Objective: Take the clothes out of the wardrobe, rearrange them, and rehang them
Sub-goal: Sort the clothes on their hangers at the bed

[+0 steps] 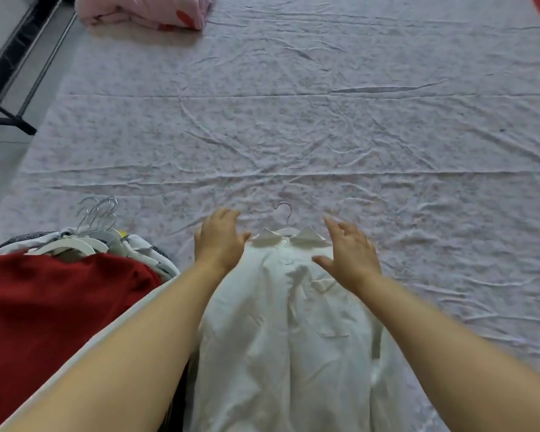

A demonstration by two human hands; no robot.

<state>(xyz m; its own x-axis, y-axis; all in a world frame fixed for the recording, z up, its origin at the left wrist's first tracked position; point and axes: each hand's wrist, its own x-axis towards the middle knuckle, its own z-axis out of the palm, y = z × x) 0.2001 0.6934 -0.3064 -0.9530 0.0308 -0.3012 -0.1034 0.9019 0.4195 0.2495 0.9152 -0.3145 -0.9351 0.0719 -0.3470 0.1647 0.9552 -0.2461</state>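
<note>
At the near edge of the bed, our left hand sits over one shoulder of the white shirt, fingers loosely bent, gripping nothing. Our right hand spreads its fingers wide above the other shoulder. We cannot tell whether either touches the cloth. The shirt lies flat and buttoned, its hanger hook pointing away from us. A pile of hangered clothes crowds the left, and the wrinkled sheet stretches wide ahead and right.

Counted: one left hand, one right hand, one white shirt, one red garment, one pink quilt; stacked hangers overlap, number indeterminate.
</note>
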